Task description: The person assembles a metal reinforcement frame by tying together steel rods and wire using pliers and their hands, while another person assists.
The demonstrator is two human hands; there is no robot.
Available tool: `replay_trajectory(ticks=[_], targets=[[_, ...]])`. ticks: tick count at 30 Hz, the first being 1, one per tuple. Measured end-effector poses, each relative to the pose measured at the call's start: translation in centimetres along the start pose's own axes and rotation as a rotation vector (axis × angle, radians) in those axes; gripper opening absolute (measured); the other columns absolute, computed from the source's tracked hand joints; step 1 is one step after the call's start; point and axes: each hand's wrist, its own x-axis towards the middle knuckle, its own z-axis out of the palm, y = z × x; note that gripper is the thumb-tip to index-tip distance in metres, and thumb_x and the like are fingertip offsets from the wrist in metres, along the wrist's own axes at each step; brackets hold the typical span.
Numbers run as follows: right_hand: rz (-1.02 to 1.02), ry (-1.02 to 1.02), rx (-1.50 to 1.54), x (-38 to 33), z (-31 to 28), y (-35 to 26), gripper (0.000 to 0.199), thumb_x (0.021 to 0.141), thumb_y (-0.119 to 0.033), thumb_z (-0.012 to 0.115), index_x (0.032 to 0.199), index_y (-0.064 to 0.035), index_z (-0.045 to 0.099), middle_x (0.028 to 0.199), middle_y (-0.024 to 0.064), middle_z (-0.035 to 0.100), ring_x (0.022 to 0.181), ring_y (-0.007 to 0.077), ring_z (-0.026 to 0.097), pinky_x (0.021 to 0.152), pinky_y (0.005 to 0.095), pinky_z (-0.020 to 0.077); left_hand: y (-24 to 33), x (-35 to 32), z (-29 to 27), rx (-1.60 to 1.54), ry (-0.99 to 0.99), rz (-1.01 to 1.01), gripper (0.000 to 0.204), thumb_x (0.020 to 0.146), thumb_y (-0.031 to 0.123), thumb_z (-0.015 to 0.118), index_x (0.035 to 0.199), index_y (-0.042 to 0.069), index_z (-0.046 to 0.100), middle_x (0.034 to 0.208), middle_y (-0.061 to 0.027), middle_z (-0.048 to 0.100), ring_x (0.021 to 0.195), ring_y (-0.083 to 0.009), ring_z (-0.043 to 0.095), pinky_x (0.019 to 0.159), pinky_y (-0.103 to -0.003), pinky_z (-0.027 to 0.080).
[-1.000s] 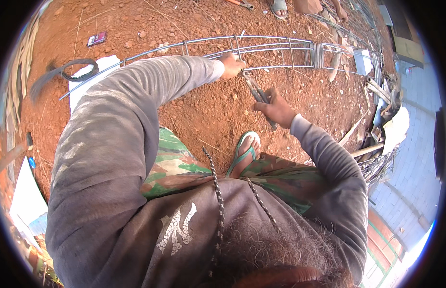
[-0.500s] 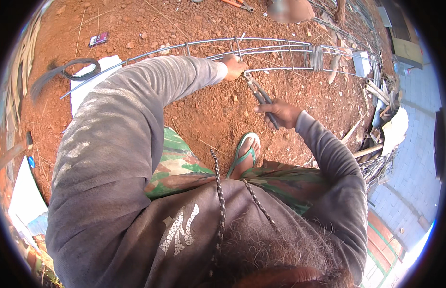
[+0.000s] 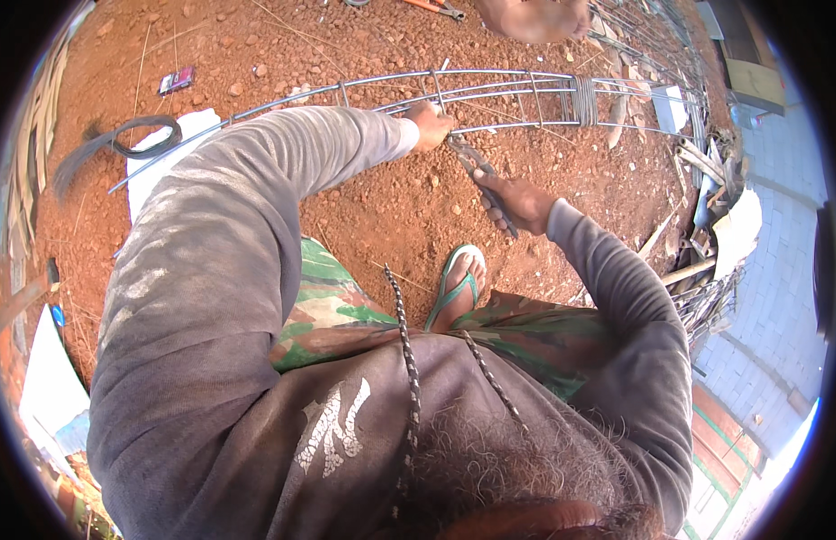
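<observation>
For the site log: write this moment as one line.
left hand grips rebar cage | right hand holds pliers at cage rod | red dirt ground

grey long sleeves (image 3: pixel 220 243), camouflage trousers (image 3: pixel 332 310), green sandal (image 3: pixel 456 286).

Rebar cage (image 3: pixel 526 94): lying lengthwise on the ground (image 3: pixel 382 207), across the far side, left to right.
Left hand (image 3: pixel 431 124): on a near bar of the cage, around its middle.
Right hand (image 3: pixel 519 200): just right of and nearer than the left hand, closed on the pliers (image 3: pixel 479 171).
Pliers: between both hands, tip up at the bar beside the left hand.
Wire coil (image 3: pixel 134 139): far left, on a flat sheet (image 3: pixel 166 162), beside the cage's left end.
Sandalled foot (image 3: pixel 458 288): on the ground, nearer than the hands.
Scrap pile (image 3: pixel 706 270): far right.
</observation>
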Motion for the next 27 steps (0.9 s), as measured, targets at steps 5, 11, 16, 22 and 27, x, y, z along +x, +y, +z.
replay_trajectory(ticks=[5, 11, 16, 22, 27], targets=[[0.086, -0.348, 0.404, 0.5, 0.4, 0.3, 0.055, 0.093, -0.064, 0.067, 0.092, -0.0097, 0.058, 0.064, -0.0002, 0.056, 0.055, 0.0157, 0.058, 0.050, 0.0341, 0.0487, -0.1, 0.4, -0.6, -0.013, -0.049, -0.028, 0.040, 0.094, 0.040, 0.064, 0.099, 0.003, 0.077, 0.085, -0.0208, 0.074, 0.080, -0.0321, 0.071, 0.078, -0.045, 0.053], [-0.276, 0.696, -0.977, -2.2, 1.2, 0.2, 0.054, 0.099, -0.051, 0.060, 0.122, -0.0020, 0.059, 0.118, 0.0215, 0.070, 0.113, 0.0393, 0.068, 0.095, 0.0553, 0.0528, 1.0, -0.2, -1.1, -0.029, -0.146, -0.050, 0.040, 0.094, 0.042, 0.062, 0.104, 0.006, 0.077, 0.091, -0.0192, 0.075, 0.086, -0.0313, 0.071, 0.082, -0.045, 0.053], [-0.175, 0.732, -1.136, -3.0, 0.4, -1.9, 0.059, 0.106, -0.053, 0.050, 0.126, 0.0006, 0.060, 0.125, 0.0235, 0.067, 0.125, 0.0430, 0.061, 0.105, 0.0573, 0.0475, 0.3, 0.3, -1.1, -0.025, -0.119, -0.046, 0.042, 0.095, 0.044, 0.063, 0.107, 0.006, 0.077, 0.093, -0.0194, 0.075, 0.088, -0.0321, 0.071, 0.085, -0.045, 0.053], [-0.118, 0.589, -0.991, -2.4, 0.1, -2.7, 0.071, 0.103, -0.066, 0.046, 0.110, 0.0004, 0.069, 0.098, 0.0242, 0.075, 0.097, 0.0393, 0.074, 0.086, 0.0530, 0.0582, 0.5, 0.3, -0.7, 0.019, -0.083, -0.029, 0.041, 0.095, 0.043, 0.064, 0.104, 0.005, 0.077, 0.094, -0.0197, 0.076, 0.088, -0.0327, 0.072, 0.083, -0.045, 0.054], [0.103, -0.267, 0.265, 0.4, -2.0, -0.1, 0.077, 0.099, -0.078, 0.042, 0.090, -0.0064, 0.069, 0.073, 0.0080, 0.069, 0.061, 0.0205, 0.068, 0.058, 0.0397, 0.0576, 0.3, 0.6, -1.0, -0.108, -0.147, -0.133, 0.038, 0.094, 0.039, 0.065, 0.100, 0.003, 0.077, 0.092, -0.0208, 0.075, 0.087, -0.0328, 0.072, 0.083, -0.044, 0.053]])
